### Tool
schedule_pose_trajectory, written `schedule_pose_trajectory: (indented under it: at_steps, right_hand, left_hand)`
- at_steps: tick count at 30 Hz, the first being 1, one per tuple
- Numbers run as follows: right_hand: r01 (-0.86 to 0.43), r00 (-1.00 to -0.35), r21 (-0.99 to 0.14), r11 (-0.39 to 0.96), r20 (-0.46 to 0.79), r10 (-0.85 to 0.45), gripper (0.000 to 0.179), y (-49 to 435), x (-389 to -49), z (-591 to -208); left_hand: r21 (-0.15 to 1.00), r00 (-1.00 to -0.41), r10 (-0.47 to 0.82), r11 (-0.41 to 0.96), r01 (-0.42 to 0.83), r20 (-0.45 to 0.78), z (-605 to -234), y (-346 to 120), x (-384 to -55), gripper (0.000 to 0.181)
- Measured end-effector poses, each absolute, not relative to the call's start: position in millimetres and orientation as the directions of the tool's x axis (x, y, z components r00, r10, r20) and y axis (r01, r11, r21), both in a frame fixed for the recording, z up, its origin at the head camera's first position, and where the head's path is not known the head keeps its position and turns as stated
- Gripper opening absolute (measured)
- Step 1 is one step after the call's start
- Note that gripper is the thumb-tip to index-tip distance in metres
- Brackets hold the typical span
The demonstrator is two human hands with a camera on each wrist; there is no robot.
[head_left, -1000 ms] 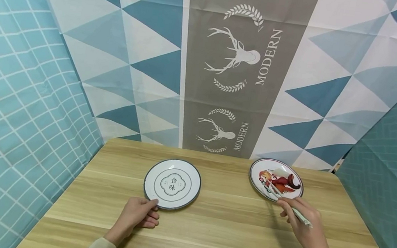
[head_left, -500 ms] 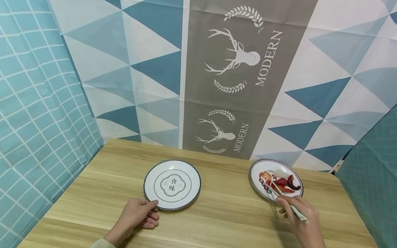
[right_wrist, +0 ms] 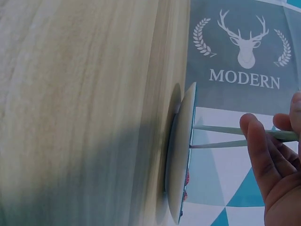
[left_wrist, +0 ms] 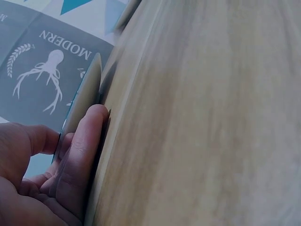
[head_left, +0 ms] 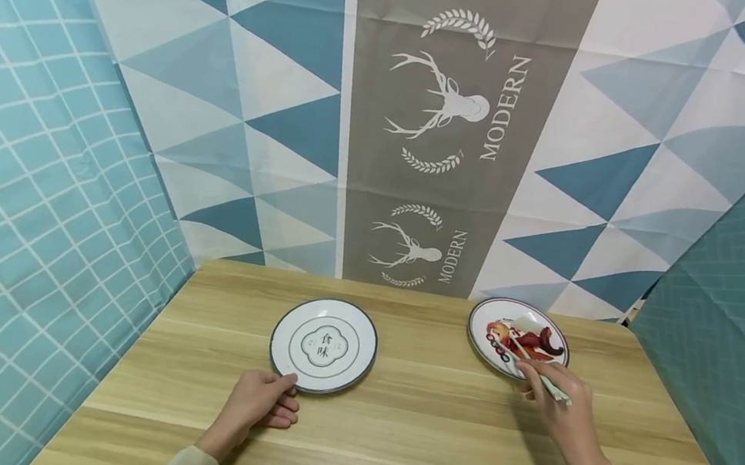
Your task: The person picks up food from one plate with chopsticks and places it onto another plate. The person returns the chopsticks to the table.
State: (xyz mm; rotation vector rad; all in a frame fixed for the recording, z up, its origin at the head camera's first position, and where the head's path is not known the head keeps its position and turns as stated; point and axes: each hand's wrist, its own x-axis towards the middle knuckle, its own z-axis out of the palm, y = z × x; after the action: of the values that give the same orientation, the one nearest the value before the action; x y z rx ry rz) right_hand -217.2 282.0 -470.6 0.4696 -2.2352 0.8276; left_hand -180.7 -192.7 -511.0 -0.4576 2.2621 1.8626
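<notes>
My left hand (head_left: 257, 403) pinches the near-left rim of a white plate (head_left: 291, 323) with a dark blue edge and Chinese characters in its centre. The thumb lies on top, other fingers below the rim; the left wrist view shows the plate (left_wrist: 84, 101) edge-on. My right hand (head_left: 563, 411) holds a pair of pale green chopsticks (head_left: 557, 392). Their slightly spread tips reach the second white plate (head_left: 510, 308), which has a dark rim and carries red, orange and pale shapes. In the right wrist view the chopsticks (right_wrist: 221, 130) meet that plate's edge, and small red bits (right_wrist: 186, 178) rise above it.
Both plates stand on a wooden table (head_left: 389, 436), with a stretch of tabletop between them. Behind it hangs a patterned cloth (head_left: 422, 114) with deer prints. Blue checked cloth (head_left: 36, 183) borders the left side and teal cloth (head_left: 740, 309) the right.
My right hand has shifted a little left and away from me with the chopsticks, their tips staying over the right plate. The left hand and its plate have not moved.
</notes>
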Motion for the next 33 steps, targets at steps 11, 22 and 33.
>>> schedule_pose_trajectory:
  at_steps: [11, 22, 33]
  right_hand:
    - [-0.512, -0.702, -0.432, 0.742, 0.708, -0.073, 0.008, 282, -226, -468]
    - [-0.426, -0.748, -0.471, 0.772, 0.664, -0.008, 0.010, 278, -228, -465]
    - [-0.463, -0.710, -0.434, 0.772, 0.704, -0.030, 0.009, 278, -230, -463]
  left_hand:
    - [0.918, -0.936, -0.098, 0.182, -0.351, -0.338, -506, -193, -181, 0.035]
    - [0.911, -0.934, -0.055, 0.209, -0.357, -0.353, -506, -196, -183, 0.038]
    - [0.903, -0.916, 0.091, 0.230, -0.363, -0.391, -498, -205, -183, 0.040]
